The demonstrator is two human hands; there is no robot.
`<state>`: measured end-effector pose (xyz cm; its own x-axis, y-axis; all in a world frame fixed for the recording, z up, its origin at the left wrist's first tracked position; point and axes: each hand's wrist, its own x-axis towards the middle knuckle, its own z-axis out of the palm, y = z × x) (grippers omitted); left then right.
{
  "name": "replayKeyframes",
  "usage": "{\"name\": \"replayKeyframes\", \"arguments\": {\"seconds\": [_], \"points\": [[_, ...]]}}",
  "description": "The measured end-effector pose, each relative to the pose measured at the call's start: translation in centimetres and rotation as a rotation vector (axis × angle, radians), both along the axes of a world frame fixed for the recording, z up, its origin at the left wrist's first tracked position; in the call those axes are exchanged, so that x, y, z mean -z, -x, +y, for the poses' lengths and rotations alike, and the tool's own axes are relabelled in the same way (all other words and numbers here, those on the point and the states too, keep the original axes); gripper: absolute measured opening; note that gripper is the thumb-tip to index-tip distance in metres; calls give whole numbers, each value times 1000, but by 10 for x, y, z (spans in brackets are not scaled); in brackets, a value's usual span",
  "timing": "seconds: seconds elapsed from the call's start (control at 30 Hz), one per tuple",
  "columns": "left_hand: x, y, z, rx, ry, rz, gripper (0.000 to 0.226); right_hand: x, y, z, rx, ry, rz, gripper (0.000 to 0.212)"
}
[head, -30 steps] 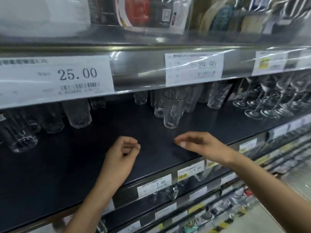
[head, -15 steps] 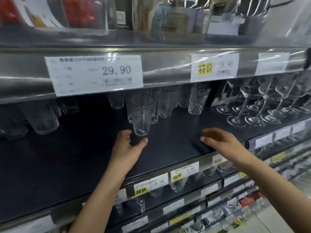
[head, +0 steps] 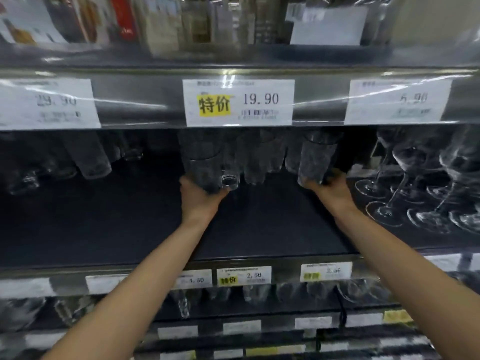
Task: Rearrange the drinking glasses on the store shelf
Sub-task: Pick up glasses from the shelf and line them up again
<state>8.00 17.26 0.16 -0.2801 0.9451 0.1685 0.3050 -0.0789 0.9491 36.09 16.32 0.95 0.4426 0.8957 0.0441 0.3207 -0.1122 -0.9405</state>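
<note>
the left hand (head: 200, 203) curls round the bottom of one tall glass (head: 201, 162) on the dark shelf (head: 259, 229), with one small glass (head: 230, 181) just beside its fingers. the right hand (head: 333, 189) grips the bottom of a second tall glass (head: 317, 157). right of it stand wine glasses (head: 415, 172), too blurry to count, and three price tags (head: 239, 102) hang above the hands.

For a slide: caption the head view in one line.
Left hand grips one glass, right hand another glass, on the dark shelf beneath the 19.90 tag.
</note>
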Motion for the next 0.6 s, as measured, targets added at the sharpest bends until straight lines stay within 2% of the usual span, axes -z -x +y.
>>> {"name": "replayKeyframes", "arguments": {"seconds": [0.17, 0.3, 0.43, 0.5, 0.6], "points": [[0, -1, -3, -66, -51, 1, 83, 12, -8, 36, 24, 43, -32, 93], [-1, -1, -5, -98, -37, 30, 68, 13, -6, 43, 76, 59, -4, 72], [-7, 1, -12, -95, 20, 45, 60, 8, -8, 38, 48, -8, 53, 54], [-14, 5, -17, -50, 72, 63, 61, 3, -8, 30, -8, -20, 73, 54], [-23, 14, -29, 60, 128, 80, 65, 2, -8, 17, -77, -59, 105, 66]]}}
